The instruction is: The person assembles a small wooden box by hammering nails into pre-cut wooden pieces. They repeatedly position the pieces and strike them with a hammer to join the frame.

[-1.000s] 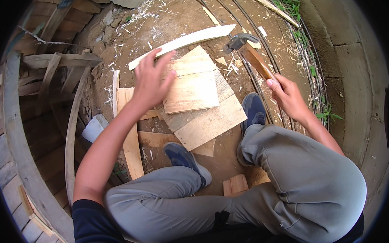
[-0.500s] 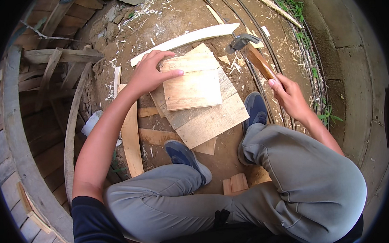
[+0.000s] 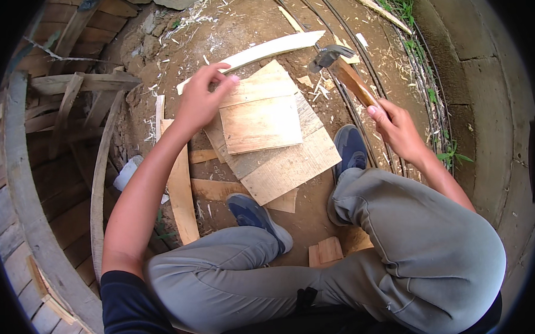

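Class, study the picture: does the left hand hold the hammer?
No, the right hand grips the hammer, while the left hand is beside the stacked boards.

The hammer was dark grey at the head and brown along the handle. The top board was pale honey with faint tan grain; the lower board was beige and grey, streaked with grain. The strip was creamy white, the block reddish tan, the soil brown, the cables black, the grass green, the trousers plain grey, the sleeve near-black.
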`<state>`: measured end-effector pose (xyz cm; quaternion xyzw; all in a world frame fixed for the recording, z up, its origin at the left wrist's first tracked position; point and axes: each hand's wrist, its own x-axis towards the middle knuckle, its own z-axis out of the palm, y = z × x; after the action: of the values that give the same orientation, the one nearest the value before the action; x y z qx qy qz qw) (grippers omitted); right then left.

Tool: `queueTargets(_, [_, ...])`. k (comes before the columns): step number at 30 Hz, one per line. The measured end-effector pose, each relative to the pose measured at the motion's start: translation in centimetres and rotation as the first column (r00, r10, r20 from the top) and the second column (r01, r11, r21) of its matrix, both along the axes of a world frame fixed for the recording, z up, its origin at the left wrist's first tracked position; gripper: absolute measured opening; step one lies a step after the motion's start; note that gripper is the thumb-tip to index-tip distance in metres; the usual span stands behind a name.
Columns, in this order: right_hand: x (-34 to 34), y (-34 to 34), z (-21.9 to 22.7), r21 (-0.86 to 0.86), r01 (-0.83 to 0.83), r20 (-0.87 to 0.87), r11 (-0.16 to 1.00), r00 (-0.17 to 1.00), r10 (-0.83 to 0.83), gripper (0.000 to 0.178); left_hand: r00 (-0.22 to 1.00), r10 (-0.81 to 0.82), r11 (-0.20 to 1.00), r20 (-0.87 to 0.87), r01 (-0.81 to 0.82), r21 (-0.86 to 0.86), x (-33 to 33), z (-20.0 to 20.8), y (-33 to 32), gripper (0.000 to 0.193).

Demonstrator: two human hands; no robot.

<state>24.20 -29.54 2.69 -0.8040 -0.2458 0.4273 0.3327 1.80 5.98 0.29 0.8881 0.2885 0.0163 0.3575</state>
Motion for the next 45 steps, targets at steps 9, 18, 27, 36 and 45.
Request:
queueTargets(9, [0.1, 0.1, 0.2, 0.008, -0.01, 0.001, 1.0, 1.0, 0.01, 0.037, 0.976, 0.216, 0.966, 0.039, -0.208, -0.156, 0.8, -1.4, 2.2, 0.027])
queueTargets(18, [0.2, 0.1, 0.2, -0.025, -0.008, 0.034, 1.0, 0.999, 0.009, 0.044, 0.995, -0.09, 0.992, 0.036, 0.086, 0.09, 0.8, -1.1, 0.7, 0.047])
queueTargets(27, [-0.1, -0.1, 0.1, -0.057, -0.017, 0.047, 0.998, 0.999, 0.02, 0.046, 0.83, -0.298, 0.953, -0.472, 0.285, -0.1, 3.3, 2.1, -1.5, 0.099])
queueTargets(36, [0.5, -0.2, -0.4, -0.019, -0.002, 0.036, 1.0, 0.999, 0.003, 0.042, 0.799, -0.326, 0.926, -0.506, 0.378, 0.001, 2.1, 1.8, -1.4, 0.107])
queueTargets(45, [0.5, -0.4, -0.3, -0.027, -0.008, 0.051, 1.0, 0.999, 0.01, 0.048, 0.803, -0.286, 0.931, -0.523, 0.362, 0.047, 1.5, 3.6, -4.6, 0.1])
